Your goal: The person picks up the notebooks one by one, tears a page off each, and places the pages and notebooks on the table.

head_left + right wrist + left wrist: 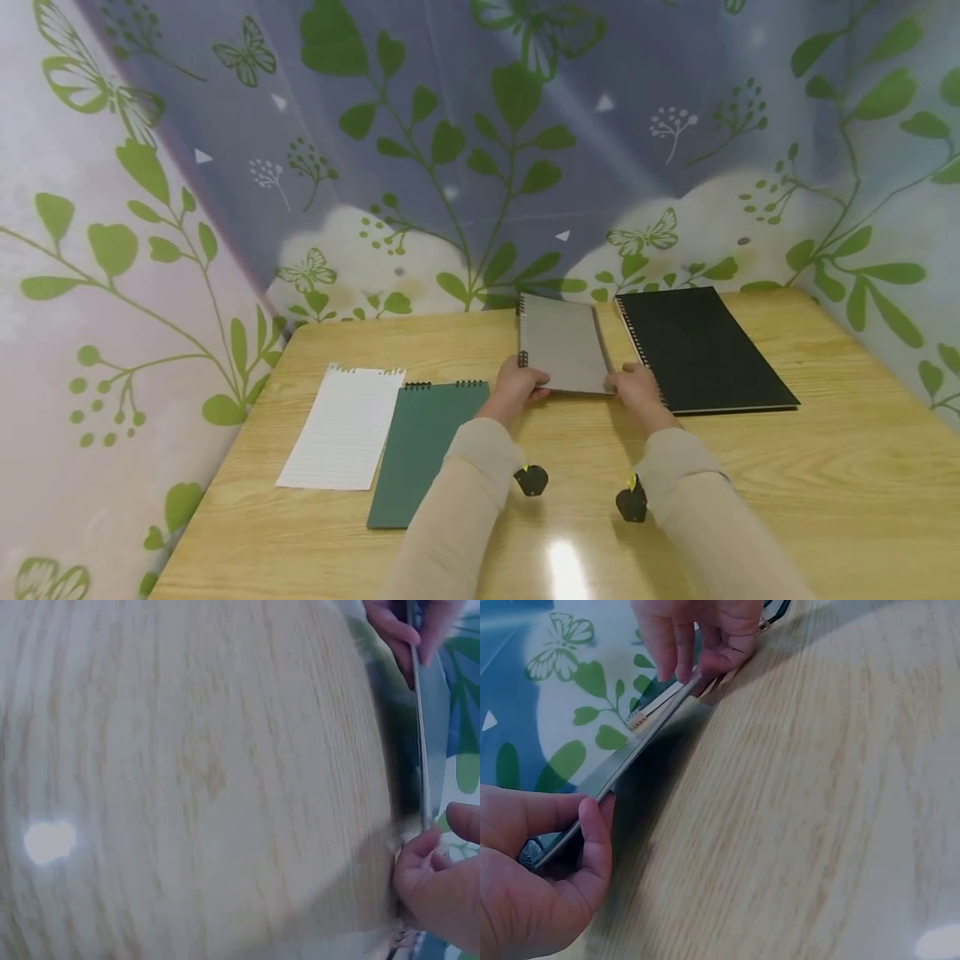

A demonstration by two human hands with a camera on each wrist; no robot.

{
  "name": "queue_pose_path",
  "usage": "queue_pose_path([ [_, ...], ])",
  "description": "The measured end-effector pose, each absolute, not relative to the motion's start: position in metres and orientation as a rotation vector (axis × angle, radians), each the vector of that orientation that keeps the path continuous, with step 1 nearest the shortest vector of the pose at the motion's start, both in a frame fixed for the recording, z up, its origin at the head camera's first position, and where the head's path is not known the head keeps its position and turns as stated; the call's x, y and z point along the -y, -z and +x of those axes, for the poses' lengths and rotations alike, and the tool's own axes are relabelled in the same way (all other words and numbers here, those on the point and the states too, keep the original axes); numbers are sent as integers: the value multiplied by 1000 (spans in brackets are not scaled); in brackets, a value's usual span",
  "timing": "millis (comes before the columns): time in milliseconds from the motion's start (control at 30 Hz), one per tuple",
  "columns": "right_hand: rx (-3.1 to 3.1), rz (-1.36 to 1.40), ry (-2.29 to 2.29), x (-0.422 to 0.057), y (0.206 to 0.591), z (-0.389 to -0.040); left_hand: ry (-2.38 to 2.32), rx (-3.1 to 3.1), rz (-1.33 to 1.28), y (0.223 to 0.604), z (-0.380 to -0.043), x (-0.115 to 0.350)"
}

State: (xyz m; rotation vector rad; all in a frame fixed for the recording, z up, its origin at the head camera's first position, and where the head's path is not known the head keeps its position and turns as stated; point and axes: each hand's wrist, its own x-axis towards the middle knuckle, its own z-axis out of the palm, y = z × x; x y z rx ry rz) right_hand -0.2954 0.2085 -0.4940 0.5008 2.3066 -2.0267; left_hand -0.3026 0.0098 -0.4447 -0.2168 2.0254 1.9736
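A grey spiral notebook (566, 342) with its coil on the left side is held by both hands at its near edge, which is raised off the table. My left hand (517, 385) pinches the near left corner, thumb on one face and fingers on the other, as the left wrist view shows. At the near right corner, my right hand (633, 385) pinches the same notebook. Just right of that hand lies a black spiral notebook (705, 350). The grey notebook appears nearly edge-on in both wrist views, with a dark shadow under it.
A green top-spiral notepad (420, 450) lies left of my left forearm. Beside it is a torn-out white lined sheet (341, 429) with a ragged top edge. The wooden table (847, 500) meets a leaf-patterned cloth (480, 167) at the back.
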Motion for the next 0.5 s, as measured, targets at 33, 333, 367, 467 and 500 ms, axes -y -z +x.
queue_pose_path([
  [33,-2252,499,2101,-211,498,-297,-1972,-2032,-212,445,-302,-8],
  [333,-2206,431,2127,-185,438,-258,-1966,-1998,-170,436,-296,8],
  [367,-2202,407,2129,-185,434,-255,-1944,-2016,-138,433,-293,10],
  [467,-2234,339,2066,-188,426,-244,-1803,-2151,-11,423,-282,19],
  [500,-2250,295,2020,-189,424,-240,-1726,-2222,31,420,-277,22],
])
